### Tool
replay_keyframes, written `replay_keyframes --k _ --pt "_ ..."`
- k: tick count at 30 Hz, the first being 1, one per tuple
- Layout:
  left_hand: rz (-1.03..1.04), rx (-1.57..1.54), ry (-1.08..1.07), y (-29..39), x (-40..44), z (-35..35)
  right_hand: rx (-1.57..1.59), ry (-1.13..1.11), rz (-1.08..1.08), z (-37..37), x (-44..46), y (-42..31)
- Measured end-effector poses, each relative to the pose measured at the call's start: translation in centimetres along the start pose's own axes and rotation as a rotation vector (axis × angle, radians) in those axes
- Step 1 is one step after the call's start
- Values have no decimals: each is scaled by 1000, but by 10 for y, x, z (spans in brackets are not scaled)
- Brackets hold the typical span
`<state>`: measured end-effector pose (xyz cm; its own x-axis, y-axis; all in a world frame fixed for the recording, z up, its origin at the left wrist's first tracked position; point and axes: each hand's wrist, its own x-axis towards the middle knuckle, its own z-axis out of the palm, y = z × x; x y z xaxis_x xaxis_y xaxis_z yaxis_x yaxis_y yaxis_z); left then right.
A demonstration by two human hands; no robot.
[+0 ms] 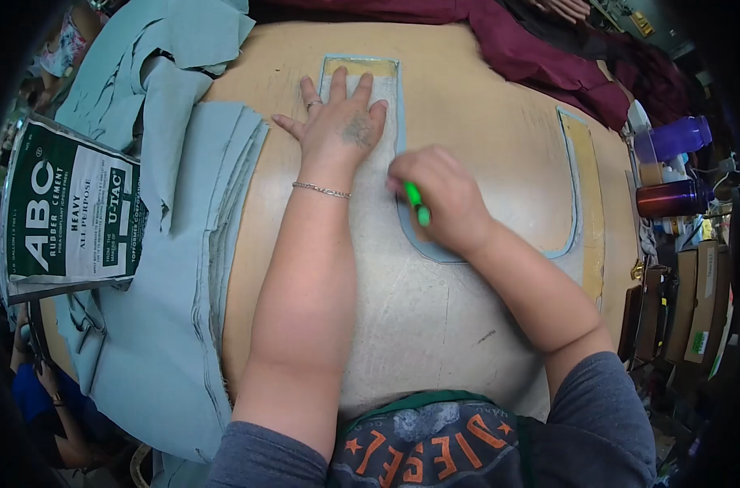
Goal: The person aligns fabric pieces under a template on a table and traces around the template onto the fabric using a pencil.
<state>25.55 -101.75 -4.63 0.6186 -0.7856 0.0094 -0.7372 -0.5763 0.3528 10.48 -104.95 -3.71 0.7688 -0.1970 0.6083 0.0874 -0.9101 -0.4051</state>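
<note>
My left hand (pixel 339 130) lies flat with fingers spread on the left arm of a large grey U-shaped template (pixel 411 317). Yellowish tape covers the template's far end. Light blue fabric (pixel 402 106) shows as a narrow border along its edges. Closed around a bright green pen-like tool (pixel 417 203), my right hand (pixel 439 195) is at the inner edge of the template, just right of the left forearm. The tool's tip is hidden by my fingers, so its exact kind cannot be made out.
Stacked light blue fabric (pixel 175 268) covers the table's left side, with a can labelled rubber cement (pixel 77 211) over it. Maroon cloth (pixel 541 57) lies along the far edge. A purple bottle (pixel 681 138) and cardboard boxes (pixel 683 301) stand at right. Other people are partly visible at left.
</note>
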Motion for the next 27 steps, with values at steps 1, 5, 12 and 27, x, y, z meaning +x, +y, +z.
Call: replay_keyframes --k 1,5,12,27 --pt "-1 2 0 0 0 0 30 -30 -2 -3 -7 -12" --pt "-3 24 5 -1 0 1 103 -96 5 -14 -39 -41" --pt "-1 98 2 3 0 0 194 -197 371 -76 -78 -45" --pt "-6 108 -11 3 0 -2 509 530 593 34 56 117"
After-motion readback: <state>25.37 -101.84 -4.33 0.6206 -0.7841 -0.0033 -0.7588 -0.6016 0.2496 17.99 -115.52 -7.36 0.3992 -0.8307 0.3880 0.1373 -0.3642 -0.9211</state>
